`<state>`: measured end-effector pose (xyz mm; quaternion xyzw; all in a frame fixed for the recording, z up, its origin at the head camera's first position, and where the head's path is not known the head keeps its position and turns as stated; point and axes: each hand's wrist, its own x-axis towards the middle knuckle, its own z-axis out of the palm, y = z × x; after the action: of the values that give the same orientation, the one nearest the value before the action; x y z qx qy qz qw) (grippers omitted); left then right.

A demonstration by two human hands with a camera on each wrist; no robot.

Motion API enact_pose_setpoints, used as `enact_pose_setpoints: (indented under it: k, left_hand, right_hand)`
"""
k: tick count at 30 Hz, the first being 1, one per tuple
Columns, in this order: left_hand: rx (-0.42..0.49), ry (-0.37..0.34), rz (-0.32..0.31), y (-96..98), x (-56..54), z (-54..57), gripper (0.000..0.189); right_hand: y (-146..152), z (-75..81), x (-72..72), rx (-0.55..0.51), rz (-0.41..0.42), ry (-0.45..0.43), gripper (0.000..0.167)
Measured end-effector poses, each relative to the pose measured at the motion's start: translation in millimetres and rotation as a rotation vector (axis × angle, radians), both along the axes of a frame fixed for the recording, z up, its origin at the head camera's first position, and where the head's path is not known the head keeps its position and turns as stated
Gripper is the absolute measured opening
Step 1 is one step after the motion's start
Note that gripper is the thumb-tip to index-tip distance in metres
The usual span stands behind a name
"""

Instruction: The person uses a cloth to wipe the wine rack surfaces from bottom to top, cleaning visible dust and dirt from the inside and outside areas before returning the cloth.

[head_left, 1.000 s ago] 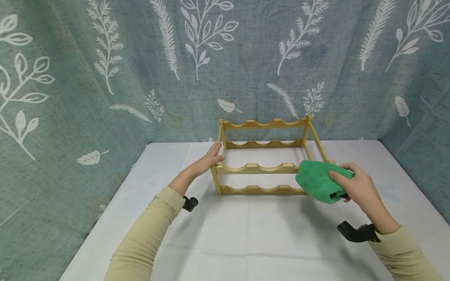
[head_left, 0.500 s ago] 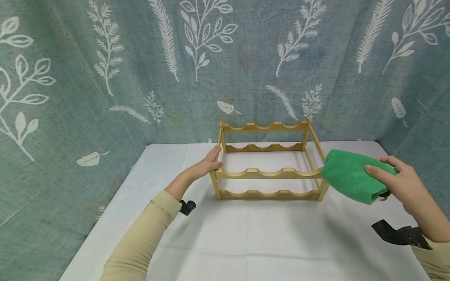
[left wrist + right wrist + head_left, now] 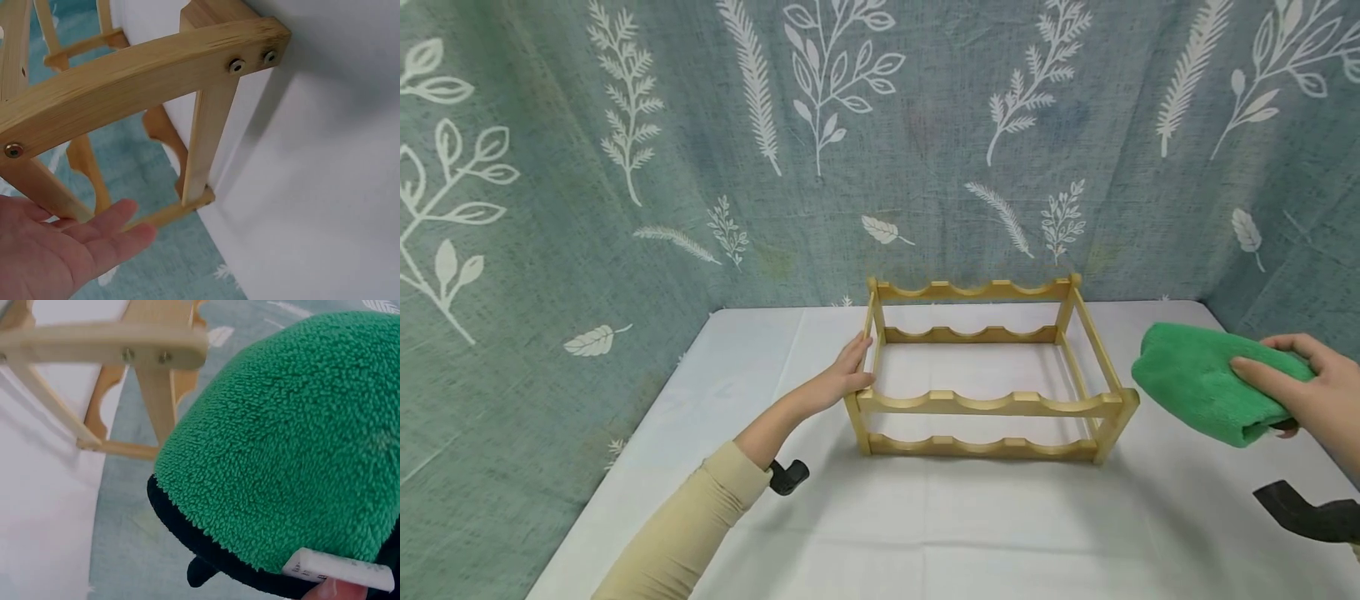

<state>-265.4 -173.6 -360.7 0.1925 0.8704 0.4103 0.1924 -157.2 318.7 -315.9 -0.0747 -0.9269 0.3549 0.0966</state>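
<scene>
A wooden wine rack (image 3: 992, 404) with scalloped rails stands on the white table. My left hand (image 3: 837, 379) rests on its left side, the thumb at the front corner. In the left wrist view, the fingers of that left hand (image 3: 69, 250) reach fairly straight beside the rack's frame (image 3: 137, 78). To the right of the rack, my right hand (image 3: 1311, 379) grips a folded green towel (image 3: 1213, 379) between thumb and fingers, above the table. The right wrist view shows the fluffy towel (image 3: 294, 437) with black edging and a white label (image 3: 337, 569); only a fingertip appears there.
The white table (image 3: 925, 525) runs back to a blue-green leaf-patterned curtain (image 3: 925, 150), which also hangs along the left and right sides. A black wrist-camera mount (image 3: 1311, 512) sits below the right hand, another black mount (image 3: 790, 477) by the left wrist.
My right hand has carried the towel rightward, away from the rack's front right corner. The rack has shifted nearer to me, its right end most, with my left hand staying on it.
</scene>
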Motion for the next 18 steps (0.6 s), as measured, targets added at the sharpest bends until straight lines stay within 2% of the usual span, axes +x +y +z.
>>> enact_pose_setpoints:
  k: [5, 9, 13, 18]
  left_hand:
    - [0.012, -0.008, -0.011, 0.9, 16.5, -1.6, 0.073]
    - [0.013, -0.013, -0.031, 1.9, 24.8, -0.6, 0.073]
    - [-0.022, -0.019, -0.036, 0.7, 24.9, 4.2, 0.077]
    - [-0.089, 0.038, 0.024, 5.0, 17.9, 15.0, 0.079]
  right_hand:
    - [3.1, 0.0, -2.4, 0.019, 0.004, 0.000, 0.059]
    - [-0.6, 5.4, -4.6, 0.025, 0.022, -0.024, 0.062]
    - [-12.9, 16.9, -12.4, 0.040, 0.065, -0.068, 0.064]
    - [-36.5, 38.5, -32.9, 0.046, 0.176, -0.105, 0.064]
